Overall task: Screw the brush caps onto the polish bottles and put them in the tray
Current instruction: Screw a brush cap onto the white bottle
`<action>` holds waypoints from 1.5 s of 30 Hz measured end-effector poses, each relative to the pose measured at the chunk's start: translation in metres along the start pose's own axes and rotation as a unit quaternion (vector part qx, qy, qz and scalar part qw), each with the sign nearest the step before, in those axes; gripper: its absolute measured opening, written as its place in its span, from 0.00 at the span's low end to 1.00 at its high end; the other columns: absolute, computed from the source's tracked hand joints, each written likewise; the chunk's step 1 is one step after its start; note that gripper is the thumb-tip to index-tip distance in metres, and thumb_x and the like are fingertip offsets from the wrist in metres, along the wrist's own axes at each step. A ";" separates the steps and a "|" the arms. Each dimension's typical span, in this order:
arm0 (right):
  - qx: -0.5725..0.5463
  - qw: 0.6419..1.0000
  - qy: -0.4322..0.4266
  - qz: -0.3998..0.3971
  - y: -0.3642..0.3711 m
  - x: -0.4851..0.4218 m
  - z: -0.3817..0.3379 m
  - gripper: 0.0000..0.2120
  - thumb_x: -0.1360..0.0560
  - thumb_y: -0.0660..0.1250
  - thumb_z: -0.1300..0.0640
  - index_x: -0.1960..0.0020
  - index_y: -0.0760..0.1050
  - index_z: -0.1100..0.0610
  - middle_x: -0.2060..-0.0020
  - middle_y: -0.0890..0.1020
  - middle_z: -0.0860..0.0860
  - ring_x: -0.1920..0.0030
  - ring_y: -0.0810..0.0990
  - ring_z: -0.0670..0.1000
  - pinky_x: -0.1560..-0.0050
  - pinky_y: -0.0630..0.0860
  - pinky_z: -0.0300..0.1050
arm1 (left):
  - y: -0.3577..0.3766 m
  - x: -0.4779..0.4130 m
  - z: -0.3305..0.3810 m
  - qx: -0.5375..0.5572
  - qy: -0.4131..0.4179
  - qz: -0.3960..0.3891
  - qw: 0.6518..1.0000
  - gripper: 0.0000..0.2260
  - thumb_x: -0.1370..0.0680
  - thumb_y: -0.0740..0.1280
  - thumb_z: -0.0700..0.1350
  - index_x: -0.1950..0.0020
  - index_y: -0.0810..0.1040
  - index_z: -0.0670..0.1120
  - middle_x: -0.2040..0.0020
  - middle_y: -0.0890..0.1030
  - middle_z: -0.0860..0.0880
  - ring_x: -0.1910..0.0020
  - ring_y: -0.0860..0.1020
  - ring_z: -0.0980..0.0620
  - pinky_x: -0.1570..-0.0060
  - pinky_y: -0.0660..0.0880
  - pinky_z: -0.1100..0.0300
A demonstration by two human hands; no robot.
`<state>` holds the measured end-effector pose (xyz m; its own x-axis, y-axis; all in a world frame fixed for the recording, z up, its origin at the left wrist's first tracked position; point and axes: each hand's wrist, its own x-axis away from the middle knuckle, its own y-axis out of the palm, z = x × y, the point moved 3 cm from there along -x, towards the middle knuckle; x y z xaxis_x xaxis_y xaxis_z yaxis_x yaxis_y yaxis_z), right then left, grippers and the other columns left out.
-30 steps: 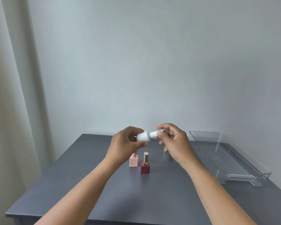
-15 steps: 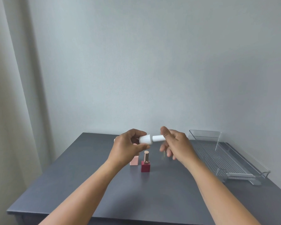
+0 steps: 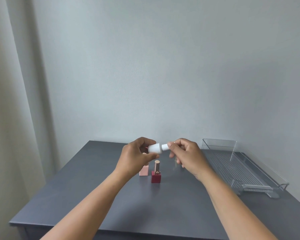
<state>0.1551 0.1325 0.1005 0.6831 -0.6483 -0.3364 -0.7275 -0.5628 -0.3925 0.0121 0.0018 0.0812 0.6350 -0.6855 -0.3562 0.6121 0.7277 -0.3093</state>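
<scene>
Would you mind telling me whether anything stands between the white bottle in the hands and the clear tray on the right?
Nothing visible does. The white bottle is held above the table by the left hand and right hand; the clear tray lies beyond the right hand, with bare tabletop between them.

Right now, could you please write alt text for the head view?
Two hands hold a white bottle sideways above a grey table, the right hand on its cap. A red bottle and a pink one stand below; a clear tray sits right.
</scene>
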 end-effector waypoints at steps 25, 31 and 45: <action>0.090 0.995 0.005 -0.038 0.000 -0.006 -0.002 0.26 0.25 0.56 0.30 0.57 0.79 0.50 0.73 0.82 0.47 0.78 0.74 0.46 0.69 0.70 0.40 | -0.009 -0.001 -0.004 0.010 0.001 -0.026 1.000 0.15 0.33 0.80 0.43 0.50 0.83 0.55 0.58 0.86 0.50 0.61 0.85 0.49 0.61 0.83 0.59; 0.072 0.995 -0.059 -0.033 0.003 -0.005 -0.001 0.06 0.25 0.71 0.53 0.53 0.78 0.41 0.62 0.82 0.45 0.75 0.74 0.44 0.66 0.74 0.42 | -0.013 0.000 -0.006 0.011 -0.008 -0.028 1.000 0.16 0.34 0.80 0.42 0.50 0.83 0.55 0.59 0.86 0.55 0.62 0.84 0.55 0.65 0.80 0.65; 0.102 0.992 -0.071 -0.030 0.003 -0.002 -0.008 0.09 0.26 0.71 0.54 0.51 0.78 0.41 0.64 0.78 0.40 0.75 0.73 0.42 0.66 0.73 0.40 | -0.014 0.001 -0.003 -0.006 0.000 -0.037 0.999 0.18 0.33 0.80 0.44 0.46 0.83 0.57 0.57 0.86 0.53 0.61 0.84 0.55 0.59 0.82 0.62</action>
<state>0.1508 0.1279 0.1066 0.7380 -0.5294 -0.4184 -0.6663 -0.4737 -0.5759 0.0024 -0.0093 0.0827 0.5888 -0.7370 -0.3320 0.6516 0.6758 -0.3445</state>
